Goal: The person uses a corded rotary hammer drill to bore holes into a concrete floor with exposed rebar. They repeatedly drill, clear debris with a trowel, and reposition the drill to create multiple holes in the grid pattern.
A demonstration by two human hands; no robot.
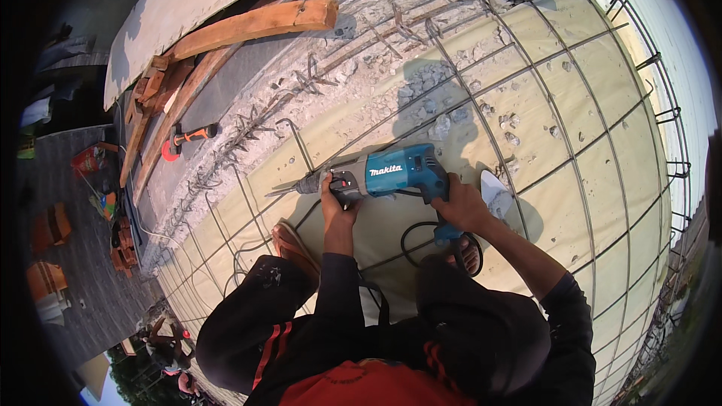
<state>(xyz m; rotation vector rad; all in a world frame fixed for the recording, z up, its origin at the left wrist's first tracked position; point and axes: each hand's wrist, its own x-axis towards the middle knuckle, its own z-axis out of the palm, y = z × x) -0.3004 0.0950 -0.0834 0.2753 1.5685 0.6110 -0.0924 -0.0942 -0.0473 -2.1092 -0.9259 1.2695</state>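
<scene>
A teal and grey rotary hammer drill (396, 171) lies level across the space before my knees, its bit pointing left. My right hand (460, 204) is wrapped round its rear handle. Toward the chuck, my left hand (336, 207) grips the front of the body from below, fingers closed on it. A black cord (410, 244) loops down from the handle by my right foot. Under the drill runs a grid of steel reinforcing bars (519, 128) over cream sheeting (481, 308). The bit's tip is close to a bent bar (297, 143).
Broken concrete rubble (432, 90) lies beyond the drill. An orange and black angle grinder (188, 135) rests on the left, near timber beams (256, 28) and a plywood sheet (195, 0). Bar ends stick up along the chipped concrete edge (248, 124). Other people (169, 349) are at lower left.
</scene>
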